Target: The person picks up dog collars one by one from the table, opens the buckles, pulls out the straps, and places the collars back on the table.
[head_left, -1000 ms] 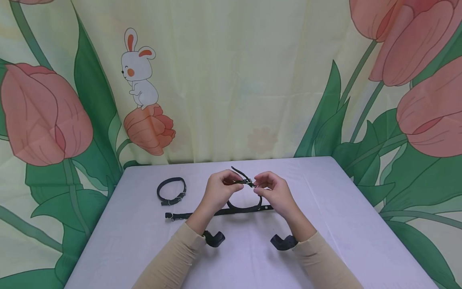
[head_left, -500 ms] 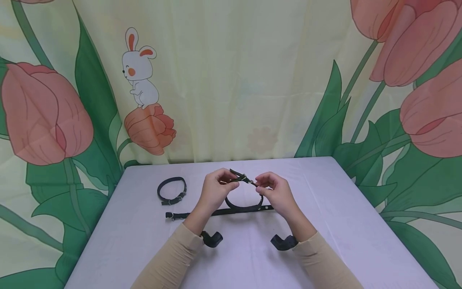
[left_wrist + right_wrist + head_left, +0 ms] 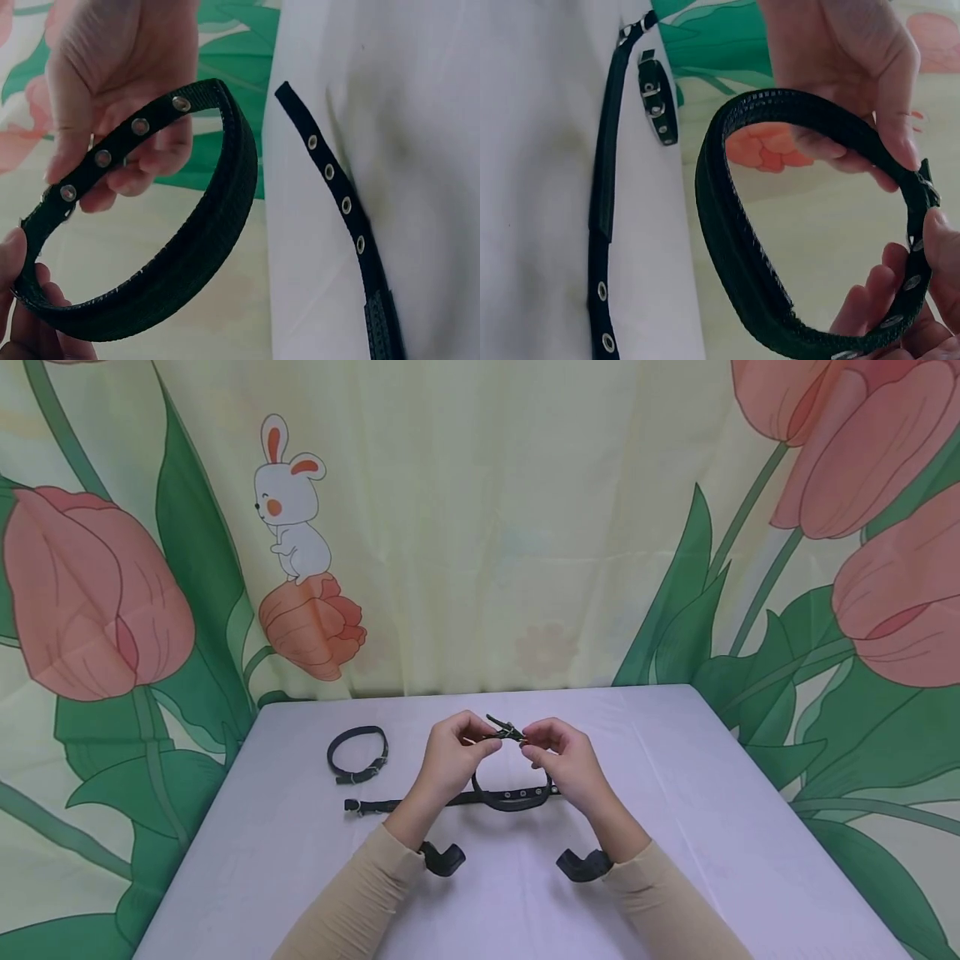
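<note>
A black collar [image 3: 512, 807] with metal eyelets is held up in both hands, its loop hanging over the table. My left hand [image 3: 453, 756] pinches it by the metal buckle. My right hand [image 3: 564, 762] grips the eyelet part of the strap close by. In the left wrist view the whole collar [image 3: 180, 277] shows as a wide loop, the right hand [image 3: 124, 82] behind it. The buckle end [image 3: 928, 187] sits between both hands' fingers in the right wrist view. A short tail of strap sticks up between the hands in the head view.
Another black strap [image 3: 375, 807] lies stretched across the table [image 3: 675, 777] below the hands, with a buckle at its left end and eyelets at its right. A buckled black collar [image 3: 363, 775] lies farther left. A printed curtain [image 3: 487, 568] hangs behind the table.
My right hand has moved left, closer to my left hand. The left hand went slightly left, then back right. The collar's hanging loop sits a little lower now.
</note>
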A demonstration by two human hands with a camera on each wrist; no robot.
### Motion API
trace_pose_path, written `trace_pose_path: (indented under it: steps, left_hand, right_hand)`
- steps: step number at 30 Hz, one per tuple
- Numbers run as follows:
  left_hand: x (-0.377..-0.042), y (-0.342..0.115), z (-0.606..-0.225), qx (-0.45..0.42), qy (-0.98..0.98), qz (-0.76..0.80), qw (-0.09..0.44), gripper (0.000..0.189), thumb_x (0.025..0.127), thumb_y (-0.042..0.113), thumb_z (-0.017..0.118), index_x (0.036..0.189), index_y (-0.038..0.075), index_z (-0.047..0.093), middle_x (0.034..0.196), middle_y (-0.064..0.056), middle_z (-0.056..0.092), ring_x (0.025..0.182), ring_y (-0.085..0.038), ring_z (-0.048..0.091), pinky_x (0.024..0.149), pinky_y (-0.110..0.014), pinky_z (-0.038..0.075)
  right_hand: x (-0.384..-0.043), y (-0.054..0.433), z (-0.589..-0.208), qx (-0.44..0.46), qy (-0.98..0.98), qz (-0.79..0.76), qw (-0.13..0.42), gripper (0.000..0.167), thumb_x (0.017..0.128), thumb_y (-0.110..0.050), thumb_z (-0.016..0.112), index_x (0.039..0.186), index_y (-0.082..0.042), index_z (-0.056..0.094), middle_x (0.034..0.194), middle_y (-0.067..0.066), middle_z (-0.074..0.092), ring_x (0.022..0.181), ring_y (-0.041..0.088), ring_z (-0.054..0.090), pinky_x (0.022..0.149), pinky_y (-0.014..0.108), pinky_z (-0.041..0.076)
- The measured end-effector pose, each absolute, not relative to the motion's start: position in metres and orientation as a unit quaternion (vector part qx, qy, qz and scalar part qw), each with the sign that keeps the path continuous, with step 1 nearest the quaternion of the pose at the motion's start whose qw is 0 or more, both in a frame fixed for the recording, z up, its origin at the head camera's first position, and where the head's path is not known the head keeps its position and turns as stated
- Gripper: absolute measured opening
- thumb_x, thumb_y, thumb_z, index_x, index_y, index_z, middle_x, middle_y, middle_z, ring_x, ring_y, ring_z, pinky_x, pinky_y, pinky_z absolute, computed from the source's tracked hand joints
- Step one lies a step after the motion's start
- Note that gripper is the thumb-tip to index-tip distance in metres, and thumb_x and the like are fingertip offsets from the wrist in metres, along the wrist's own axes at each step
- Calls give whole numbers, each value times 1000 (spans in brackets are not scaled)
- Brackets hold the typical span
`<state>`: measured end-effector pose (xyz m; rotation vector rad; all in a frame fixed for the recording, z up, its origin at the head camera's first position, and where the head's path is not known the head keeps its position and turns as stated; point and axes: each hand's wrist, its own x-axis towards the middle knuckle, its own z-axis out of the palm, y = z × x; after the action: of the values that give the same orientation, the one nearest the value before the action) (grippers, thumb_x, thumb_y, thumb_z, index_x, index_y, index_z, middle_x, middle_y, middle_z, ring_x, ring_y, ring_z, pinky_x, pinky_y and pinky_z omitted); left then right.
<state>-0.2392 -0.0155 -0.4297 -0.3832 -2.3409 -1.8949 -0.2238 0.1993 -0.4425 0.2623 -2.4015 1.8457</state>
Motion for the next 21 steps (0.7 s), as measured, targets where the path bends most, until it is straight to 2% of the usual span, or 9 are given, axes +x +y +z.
trace_pose_path:
  steps: [11,16,21]
  left_hand:
    - [-241,-22,-428,-120,-765,-631,50,17,89,3,86,98,13,76,98,-6,74,92,-20,68,80,-35,56]
    - [-242,-26,-426,-131,-768,-625,36,19,89,4,86,103,12,76,100,-6,74,95,-19,67,84,-34,57]
    - [-244,-35,-426,-145,-781,-608,18,25,89,1,84,110,13,79,98,-5,74,95,-18,68,85,-32,58]
  right_hand:
    - [-225,203,-441,67,-794,599,77,23,96,-1,77,119,-1,72,110,19,73,94,17,68,75,24,59]
    - [-226,206,-441,57,-806,583,81,24,96,-1,77,120,0,72,110,17,74,98,18,68,79,23,57]
    - [-225,209,-440,60,-821,561,86,24,94,0,79,118,-5,75,109,14,75,101,19,68,83,23,56]
